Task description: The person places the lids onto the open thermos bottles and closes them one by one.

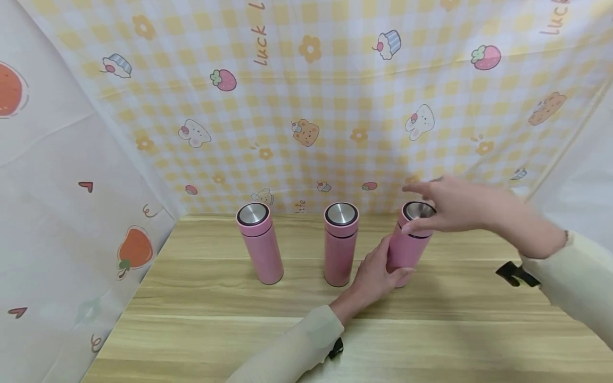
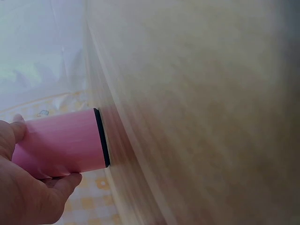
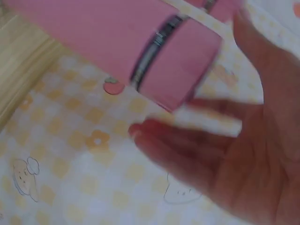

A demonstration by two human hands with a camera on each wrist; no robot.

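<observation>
Three pink thermos bottles with silver-topped lids stand upright on the wooden table. My left hand (image 1: 372, 276) grips the body of the right thermos (image 1: 406, 251), thumb on one side and fingers on the other. In the left wrist view the left hand (image 2: 28, 183) wraps round the pink body (image 2: 65, 140) near its black base. Around the lid (image 1: 417, 217) of that bottle hovers my right hand (image 1: 462, 205), fingers spread. The right wrist view shows the right hand (image 3: 243, 154) with extended fingers beside the lid (image 3: 180, 63), somewhat blurred; a gap shows between palm and lid.
A middle thermos (image 1: 340, 250) stands just left of the left hand, and a left thermos (image 1: 262, 247) farther along. Behind the table (image 1: 215, 340) hangs a yellow checked cloth (image 1: 335, 96). A white patterned cloth (image 1: 72, 213) hangs at the left side.
</observation>
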